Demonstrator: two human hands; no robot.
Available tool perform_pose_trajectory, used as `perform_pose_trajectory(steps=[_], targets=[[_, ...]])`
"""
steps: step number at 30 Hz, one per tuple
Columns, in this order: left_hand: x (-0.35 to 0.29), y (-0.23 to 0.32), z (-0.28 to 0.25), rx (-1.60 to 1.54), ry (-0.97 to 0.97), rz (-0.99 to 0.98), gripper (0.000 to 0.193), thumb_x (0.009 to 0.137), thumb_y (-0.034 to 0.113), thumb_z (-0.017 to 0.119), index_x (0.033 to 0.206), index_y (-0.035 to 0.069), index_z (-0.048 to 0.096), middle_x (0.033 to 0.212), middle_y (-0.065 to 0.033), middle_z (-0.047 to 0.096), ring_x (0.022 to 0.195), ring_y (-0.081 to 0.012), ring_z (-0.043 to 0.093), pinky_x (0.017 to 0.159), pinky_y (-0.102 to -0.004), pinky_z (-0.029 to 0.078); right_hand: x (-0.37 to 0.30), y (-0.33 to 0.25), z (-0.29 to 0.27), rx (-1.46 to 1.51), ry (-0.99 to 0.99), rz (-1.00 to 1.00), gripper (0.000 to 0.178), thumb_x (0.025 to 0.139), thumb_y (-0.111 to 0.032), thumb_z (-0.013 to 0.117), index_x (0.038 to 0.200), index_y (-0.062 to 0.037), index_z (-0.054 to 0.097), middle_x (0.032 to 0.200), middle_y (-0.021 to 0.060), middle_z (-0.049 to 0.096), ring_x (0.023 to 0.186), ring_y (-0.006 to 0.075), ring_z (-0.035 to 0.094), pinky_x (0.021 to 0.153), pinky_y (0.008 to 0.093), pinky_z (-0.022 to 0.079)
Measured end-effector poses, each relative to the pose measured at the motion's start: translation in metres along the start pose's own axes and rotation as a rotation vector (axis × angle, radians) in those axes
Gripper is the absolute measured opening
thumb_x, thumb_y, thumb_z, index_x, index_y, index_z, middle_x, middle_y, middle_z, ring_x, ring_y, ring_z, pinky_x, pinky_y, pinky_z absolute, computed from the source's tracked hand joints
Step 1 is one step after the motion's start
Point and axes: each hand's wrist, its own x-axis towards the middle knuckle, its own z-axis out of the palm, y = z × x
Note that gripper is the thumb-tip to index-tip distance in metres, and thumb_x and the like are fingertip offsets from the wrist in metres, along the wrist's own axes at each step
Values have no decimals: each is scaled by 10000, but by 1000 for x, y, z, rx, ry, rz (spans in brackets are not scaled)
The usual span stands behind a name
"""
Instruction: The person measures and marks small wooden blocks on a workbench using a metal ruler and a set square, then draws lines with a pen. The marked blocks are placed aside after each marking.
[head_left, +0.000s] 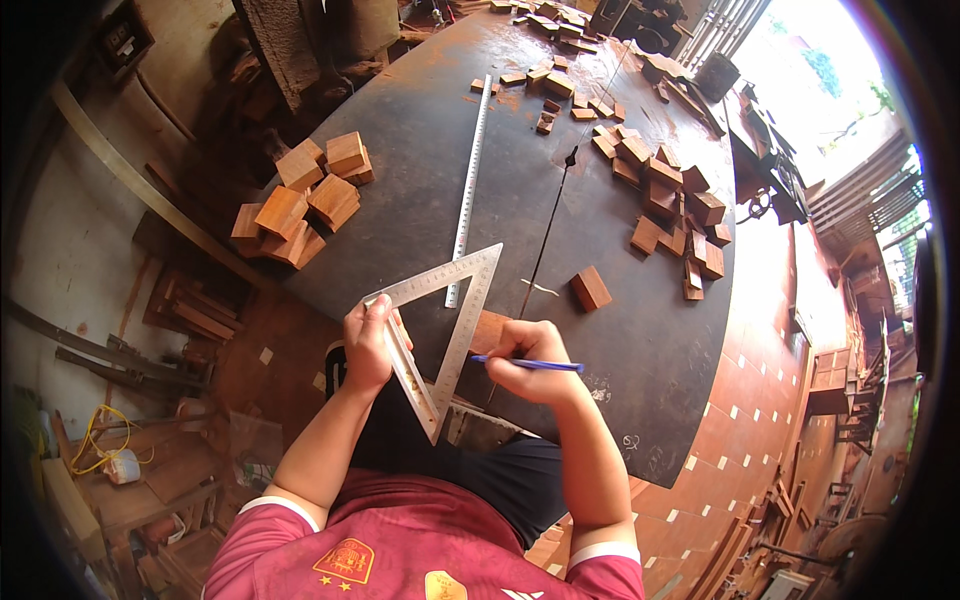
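Note:
My left hand (372, 340) is closed on one side of a metal triangle square (470, 318), which tilts over the near edge of the dark table. In my right hand (530, 360) is a blue pen (560, 366), its tip pointing left toward the square's edge. A small wooden block (489, 331) lies between the square and my right fingers, partly hidden by them; whether the fingers also touch it I cannot tell. Passing under the square's top corner, a long steel ruler (472, 180) lies on the table. One more wooden block (591, 288) rests just beyond my right hand.
The dark tabletop (400, 200) has a thin slot running lengthwise. A pile of wooden blocks (305, 200) sits at its left edge, and many more blocks (662, 190) are scattered along the right and far side. Tiled floor (740, 400) shows at the right.

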Motion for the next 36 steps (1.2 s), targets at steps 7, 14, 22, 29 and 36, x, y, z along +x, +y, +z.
perform_pose_trajectory(steps=[7,14,22,29,36], targets=[[-3,5,4,-53,0,-19,390,1019,372,492,808,50,551,577,-63,536,424,-155,551,422,-275,450,6,17,-14,81,490,-108,177,773,-12,675,665,-5,534,623,0,570,590,39,487,511,244,383],[-12,5,16,-4,-42,-12,348,1037,306,484,866,16,568,697,-49,563,486,-154,596,476,-283,481,10,23,-13,-30,448,-153,176,769,-31,694,670,4,553,643,3,567,608,44,491,531,250,392],[-10,1,17,16,-36,1,356,1034,308,485,848,17,570,677,-48,562,487,-151,600,474,-284,479,10,23,-11,-57,410,-128,128,790,-50,701,722,22,621,663,20,622,622,45,527,551,246,426],[-11,2,16,32,-35,0,356,1030,311,489,846,17,569,673,-49,561,485,-152,601,472,-284,479,9,21,-9,-87,392,-87,125,804,-63,701,744,22,632,672,19,642,637,34,538,557,238,438],[-11,1,18,-4,-7,-15,339,1034,299,486,860,18,564,677,-51,556,490,-157,599,473,-287,480,9,17,-7,-90,384,-57,143,804,-49,701,715,8,606,678,0,617,636,27,512,544,231,413]])
